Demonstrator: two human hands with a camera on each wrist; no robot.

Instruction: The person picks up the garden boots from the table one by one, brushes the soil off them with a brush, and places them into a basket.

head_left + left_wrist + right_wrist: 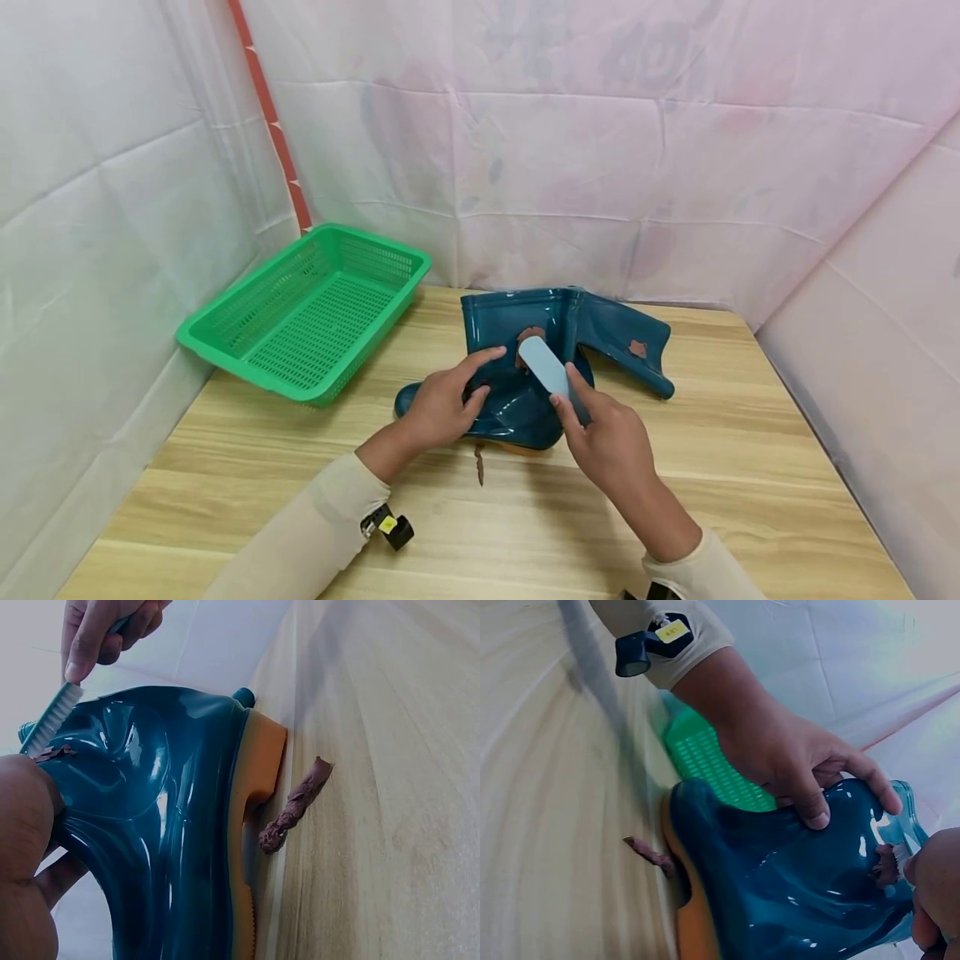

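A glossy dark teal rain boot (510,408) with an orange sole stands on the table, toe to the left. My left hand (444,404) grips its shaft from the left; in the right wrist view its thumb (810,799) and index finger lie spread on the boot. My right hand (615,442) holds a brush (545,365) with a pale blue back. Its white bristles (56,724) touch a brown mud-like patch (886,866) on the shaft. Behind, a second teal boot (611,323) lies with its shaft to the right and another brown patch (637,348) on it.
A green perforated plastic basket (341,392) is at the back left. One twisted brown strip (296,806) lies on the wooden table (465,533) beside the boot's sole. White sheeting (555,150) hangs around the table's back and sides.
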